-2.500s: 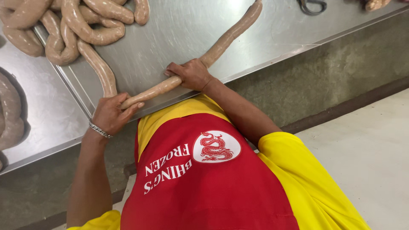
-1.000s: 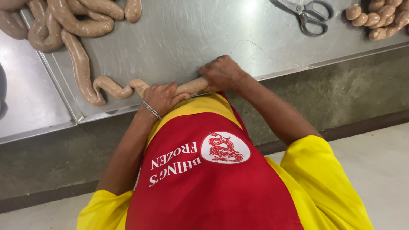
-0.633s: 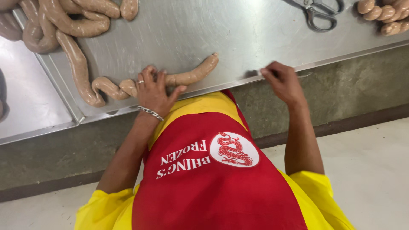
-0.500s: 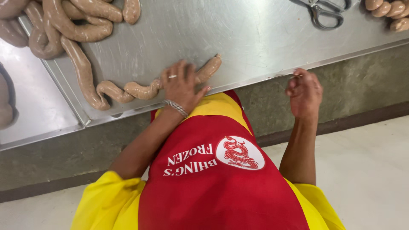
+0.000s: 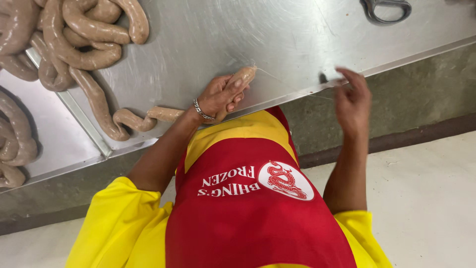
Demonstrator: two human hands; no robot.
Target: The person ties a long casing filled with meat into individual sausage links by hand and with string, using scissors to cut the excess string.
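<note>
The left hand [image 5: 219, 97] is clamped around the free end of a long raw sausage rope [image 5: 124, 119] lying on the steel desk [image 5: 277, 39], its tip [image 5: 244, 75] poking out past the fingers. A thin string [image 5: 292, 84] seems to run from that tip toward the right hand [image 5: 353, 101], though it is faint and the hand blurred; those fingers look loosely curled, and I cannot tell whether they pinch the string. If the pull gets too hard, the casing could tear or the string slip off. Coiled sausages [image 5: 84, 34] lie at the desk's far left, scissors [image 5: 386, 9] at its far edge.
</note>
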